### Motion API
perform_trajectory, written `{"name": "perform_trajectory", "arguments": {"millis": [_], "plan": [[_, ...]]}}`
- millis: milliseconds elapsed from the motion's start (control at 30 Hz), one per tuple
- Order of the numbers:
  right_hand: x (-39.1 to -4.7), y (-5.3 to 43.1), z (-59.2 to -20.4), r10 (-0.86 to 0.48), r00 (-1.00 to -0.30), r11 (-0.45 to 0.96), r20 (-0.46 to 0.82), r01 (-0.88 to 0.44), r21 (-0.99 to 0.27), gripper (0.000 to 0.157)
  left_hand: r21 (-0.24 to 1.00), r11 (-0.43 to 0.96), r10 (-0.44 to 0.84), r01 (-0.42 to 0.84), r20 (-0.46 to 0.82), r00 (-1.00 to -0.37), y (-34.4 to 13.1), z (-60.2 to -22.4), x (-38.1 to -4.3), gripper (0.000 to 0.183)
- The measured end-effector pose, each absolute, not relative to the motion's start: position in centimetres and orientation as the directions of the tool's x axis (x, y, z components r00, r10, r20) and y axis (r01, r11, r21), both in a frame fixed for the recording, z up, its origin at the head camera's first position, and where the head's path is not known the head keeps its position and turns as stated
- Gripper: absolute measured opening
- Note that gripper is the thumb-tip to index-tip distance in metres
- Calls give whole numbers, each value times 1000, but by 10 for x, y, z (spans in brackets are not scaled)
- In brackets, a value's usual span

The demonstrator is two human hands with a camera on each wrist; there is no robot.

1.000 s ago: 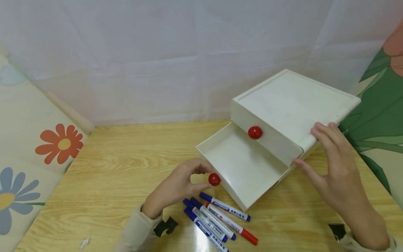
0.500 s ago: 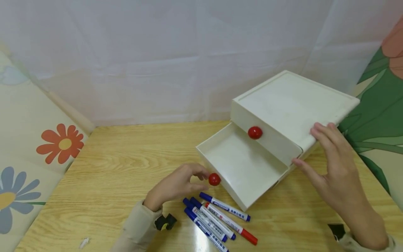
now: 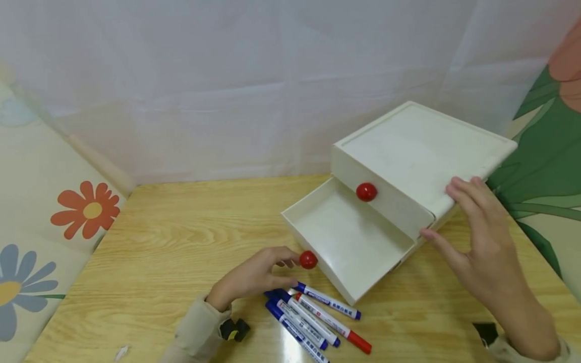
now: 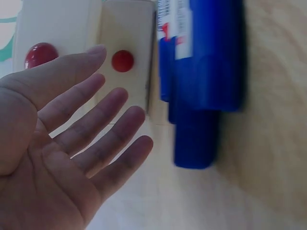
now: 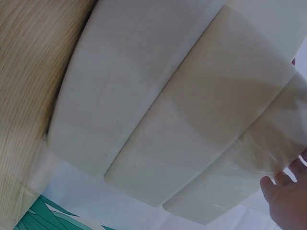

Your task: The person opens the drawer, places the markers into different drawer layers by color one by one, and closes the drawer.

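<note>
A white drawer box [image 3: 422, 156] stands angled on the table, its lower drawer [image 3: 349, 237] pulled out with a bare inside. The upper drawer, with its red knob [image 3: 366, 192], is closed. Beside the lower drawer's red knob [image 3: 308, 259] is my left hand [image 3: 254, 275], fingers loosely spread and holding nothing. Its thumb overlaps the cap ends of several whiteboard markers [image 3: 313, 317], which the left wrist view shows as large blue caps [image 4: 196, 134]. My right hand [image 3: 487, 252] rests its fingertips on the box's top right edge, thumb at the front corner.
The markers, blue-capped and one red [image 3: 359, 342], lie in a loose pile before the open drawer. A white cloth [image 3: 204, 101] hangs behind the wooden table [image 3: 181, 227]. Flower-patterned panels [image 3: 41, 212] stand at both sides. A small white scrap [image 3: 121, 352] lies front left.
My left hand has let go of the lower drawer's knob, drawn back slightly and dropped toward the markers with its fingers spread. The right hand and the drawer box stay put.
</note>
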State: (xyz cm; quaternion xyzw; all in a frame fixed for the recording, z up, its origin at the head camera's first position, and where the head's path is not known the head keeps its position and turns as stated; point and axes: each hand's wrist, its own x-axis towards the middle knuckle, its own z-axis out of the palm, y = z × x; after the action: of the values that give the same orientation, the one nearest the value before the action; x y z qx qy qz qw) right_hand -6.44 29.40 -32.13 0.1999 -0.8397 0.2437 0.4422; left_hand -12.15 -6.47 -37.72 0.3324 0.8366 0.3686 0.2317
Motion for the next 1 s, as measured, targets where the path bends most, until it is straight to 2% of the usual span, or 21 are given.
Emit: {"name": "perform_trajectory", "arguments": {"millis": [367, 733, 1000], "plan": [[-63, 294, -320, -119, -525, 798, 843, -555, -233, 82, 757, 496, 740, 426, -112, -663, -64, -390, -119, 32], [-65, 292, -322, -110, -508, 783, 854, -574, -241, 81, 707, 546, 753, 450, -178, -634, -60, -398, -116, 30], [-65, 293, -321, -106, -511, 788, 853, -567, -242, 81, 687, 567, 746, 455, -193, -637, -58, -402, -115, 28]]}}
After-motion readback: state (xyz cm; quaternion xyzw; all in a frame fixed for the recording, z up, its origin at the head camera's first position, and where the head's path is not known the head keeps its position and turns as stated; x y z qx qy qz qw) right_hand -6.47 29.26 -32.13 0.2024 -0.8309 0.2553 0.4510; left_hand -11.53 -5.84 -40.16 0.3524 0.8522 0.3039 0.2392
